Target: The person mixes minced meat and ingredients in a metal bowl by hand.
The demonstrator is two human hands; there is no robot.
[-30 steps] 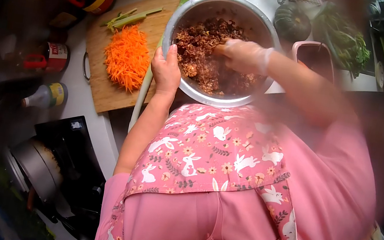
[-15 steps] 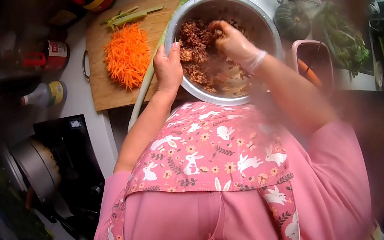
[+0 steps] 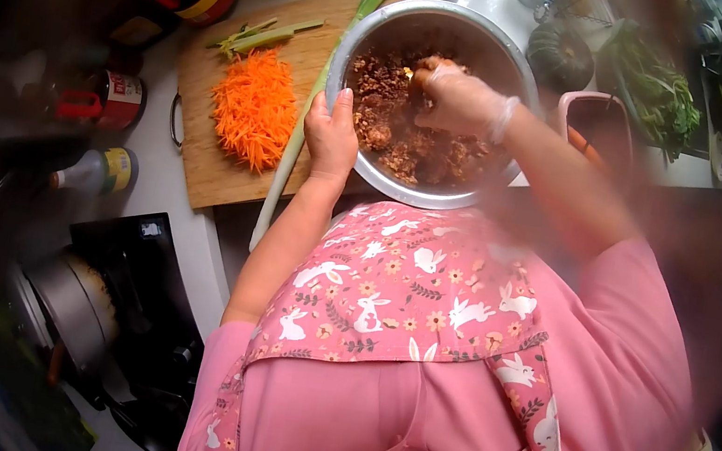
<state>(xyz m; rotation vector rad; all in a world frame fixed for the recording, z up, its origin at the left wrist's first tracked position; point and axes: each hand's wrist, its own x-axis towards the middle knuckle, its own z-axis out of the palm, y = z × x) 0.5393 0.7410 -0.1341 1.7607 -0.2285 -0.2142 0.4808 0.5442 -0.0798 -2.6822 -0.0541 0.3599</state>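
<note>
A large metal bowl (image 3: 426,200) holds a dark brown, crumbly mixture that looks like minced meat (image 3: 377,124). My left hand (image 3: 332,138) grips the bowl's left rim, thumb over the edge and fingers against the outside. Inside the bowl, my right hand (image 3: 461,102) wears a clear plastic glove (image 3: 501,116). Its fingers are curled into the mince near the far side, and their tips are partly hidden. Beside the bowl, shredded carrot (image 3: 255,110) lies heaped on a wooden cutting board (image 3: 199,176), with a long green onion (image 3: 300,136) between the two.
Celery pieces (image 3: 273,34) lie behind the carrot. Sauce bottles (image 3: 110,172) line the left side, above a black stove (image 3: 134,284) with a pot (image 3: 75,303). At right are a green squash (image 3: 559,59), a pink bin (image 3: 599,122) and leafy greens (image 3: 660,94).
My right hand has shifted slightly within the bowl, and the mince lies more spread out toward the near side. The whole view has moved a little; my left hand keeps its grip.
</note>
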